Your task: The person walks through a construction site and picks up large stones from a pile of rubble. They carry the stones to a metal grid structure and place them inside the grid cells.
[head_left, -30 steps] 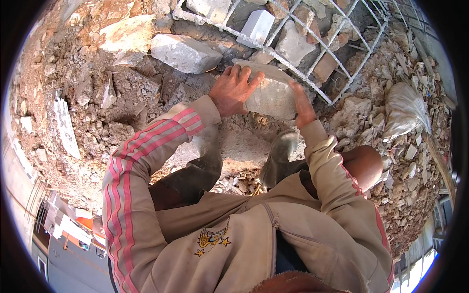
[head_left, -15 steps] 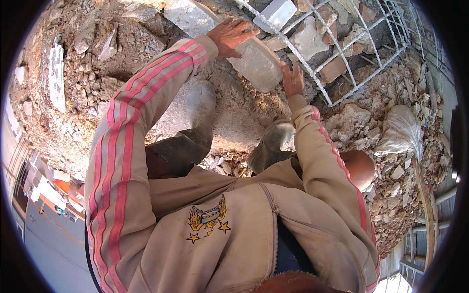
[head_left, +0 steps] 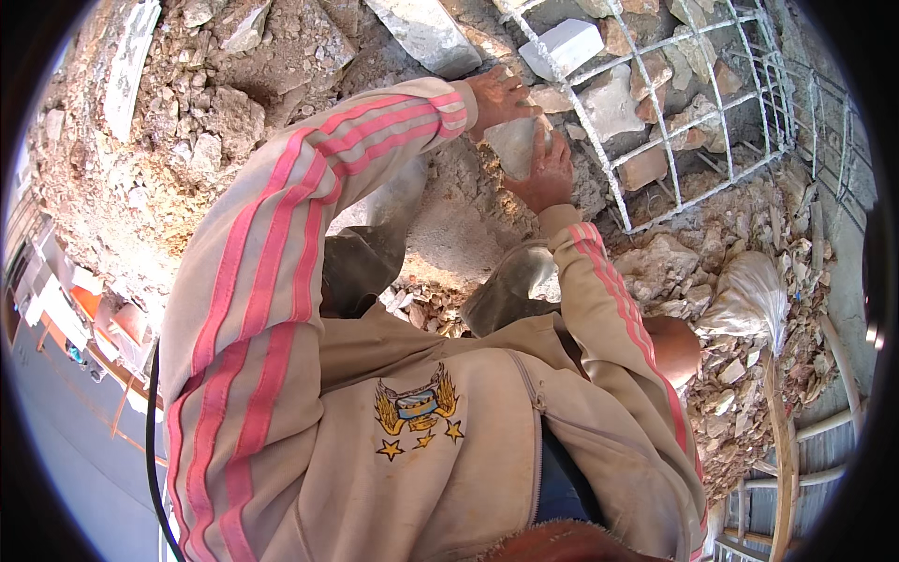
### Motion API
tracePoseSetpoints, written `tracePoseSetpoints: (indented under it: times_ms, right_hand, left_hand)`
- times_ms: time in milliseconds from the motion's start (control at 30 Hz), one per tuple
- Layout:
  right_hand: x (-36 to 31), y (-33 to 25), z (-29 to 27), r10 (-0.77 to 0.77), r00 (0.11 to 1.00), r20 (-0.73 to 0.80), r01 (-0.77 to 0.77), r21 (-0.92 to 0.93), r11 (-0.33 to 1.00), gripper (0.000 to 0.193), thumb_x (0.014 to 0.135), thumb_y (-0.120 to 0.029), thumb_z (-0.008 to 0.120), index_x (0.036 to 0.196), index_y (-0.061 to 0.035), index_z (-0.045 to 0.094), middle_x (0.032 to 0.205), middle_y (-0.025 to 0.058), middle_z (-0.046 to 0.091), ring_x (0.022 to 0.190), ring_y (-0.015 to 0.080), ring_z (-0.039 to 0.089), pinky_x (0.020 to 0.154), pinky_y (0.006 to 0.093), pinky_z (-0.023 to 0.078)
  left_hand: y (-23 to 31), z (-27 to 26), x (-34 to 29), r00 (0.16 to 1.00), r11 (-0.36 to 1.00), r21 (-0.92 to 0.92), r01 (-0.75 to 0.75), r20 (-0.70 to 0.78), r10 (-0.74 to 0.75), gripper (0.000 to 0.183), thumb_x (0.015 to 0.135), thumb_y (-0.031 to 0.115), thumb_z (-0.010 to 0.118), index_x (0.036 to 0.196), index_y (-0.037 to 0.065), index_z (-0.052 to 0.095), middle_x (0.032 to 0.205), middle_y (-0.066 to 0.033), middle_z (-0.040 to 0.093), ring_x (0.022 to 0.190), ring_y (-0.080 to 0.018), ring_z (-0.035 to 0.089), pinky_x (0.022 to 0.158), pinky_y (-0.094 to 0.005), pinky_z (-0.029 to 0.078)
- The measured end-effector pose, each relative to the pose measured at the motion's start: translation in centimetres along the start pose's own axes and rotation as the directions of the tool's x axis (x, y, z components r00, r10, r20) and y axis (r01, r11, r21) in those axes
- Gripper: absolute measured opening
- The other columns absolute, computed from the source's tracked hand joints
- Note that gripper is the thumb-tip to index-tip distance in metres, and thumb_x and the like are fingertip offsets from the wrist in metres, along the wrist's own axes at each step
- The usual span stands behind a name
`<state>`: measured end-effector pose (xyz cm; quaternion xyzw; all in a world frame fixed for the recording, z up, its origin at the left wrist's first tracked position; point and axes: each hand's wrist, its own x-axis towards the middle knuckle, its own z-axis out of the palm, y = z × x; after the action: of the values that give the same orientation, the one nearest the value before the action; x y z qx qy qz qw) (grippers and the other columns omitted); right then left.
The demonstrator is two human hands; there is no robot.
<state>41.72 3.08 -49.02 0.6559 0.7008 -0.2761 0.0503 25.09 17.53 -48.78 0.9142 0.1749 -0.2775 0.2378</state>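
Observation:
A flat grey stone slab sits between my hands, beside the white metal grid. My left hand lies over its far edge, fingers spread toward the grid. Against its right side, my right hand presses with fingers pointing away from me. The slab looks tilted, and my hands hide part of its outline. Another long grey slab rests on the dirt, further off to the left of my left hand.
The white metal grid lies over several stones and a white block. My boots stand in rubble. A pale sack is at the right, with a wooden pole below it. A pale splintered board lies far left.
My left hand has moved right, closer to my right hand. The slab between them has turned and shows less of its face. The whole view has shifted a little.

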Motion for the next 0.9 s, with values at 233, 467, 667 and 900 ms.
tracePoseSetpoints:
  times_ms: [233,467,667,900]
  right_hand:
    - [-0.5,0.1,-2.1,-0.145,0.985,-0.098,0.148,0.032,0.988,0.118,0.055,-0.038,0.086,0.151,-0.0079,0.024,0.14,0.0242,0.035,0.124,0.045,0.039,0.103,0.0546,0.038]
    - [-1.8,1.4,1.4,-0.069,0.99,-0.126,0.075,0.042,0.996,0.12,0.057,-0.041,0.086,0.152,-0.0087,0.02,0.141,0.0243,0.035,0.125,0.0451,0.039,0.105,0.0533,0.035]
    - [-1.4,1.1,0.8,-0.081,0.996,-0.047,0.078,-0.069,0.995,0.124,0.055,-0.048,0.086,0.152,-0.0096,0.019,0.139,0.0262,0.035,0.127,0.0454,0.038,0.105,0.0536,0.035]
    - [0.0,0.9,-4.5,-0.072,0.996,0.045,0.076,-0.112,0.991,0.117,0.058,-0.052,0.081,0.153,-0.0143,0.024,0.135,0.0274,0.039,0.122,0.0475,0.043,0.101,0.0536,0.04]
  left_hand:
    - [-0.3,-2.5,-1.5,1.0,0.991,0.136,-0.014,-0.011,0.016,0.1,0.062,0.034,0.087,0.147,0.021,0.036,0.136,-0.0106,0.049,0.126,-0.0288,0.047,0.112,-0.0555,0.027]
    - [-1.2,-5.6,1.0,0.977,0.978,-0.183,-0.101,-0.203,0.063,0.076,0.073,0.031,0.076,0.14,0.016,0.044,0.116,-0.0082,0.057,0.119,-0.0302,0.053,0.101,-0.051,0.041]
    - [-6.0,-3.4,-1.4,0.903,0.972,-0.196,0.13,-0.381,-0.198,0.058,0.08,0.028,0.071,0.132,0.012,0.053,0.117,-0.0103,0.058,0.113,-0.0299,0.058,0.094,-0.0436,0.047]
    - [-8.2,-3.7,-3.7,0.865,0.949,-0.057,0.309,-0.398,-0.306,0.062,0.082,0.034,0.072,0.137,0.016,0.05,0.135,-0.0077,0.05,0.13,-0.0266,0.044,0.107,-0.0446,0.04]
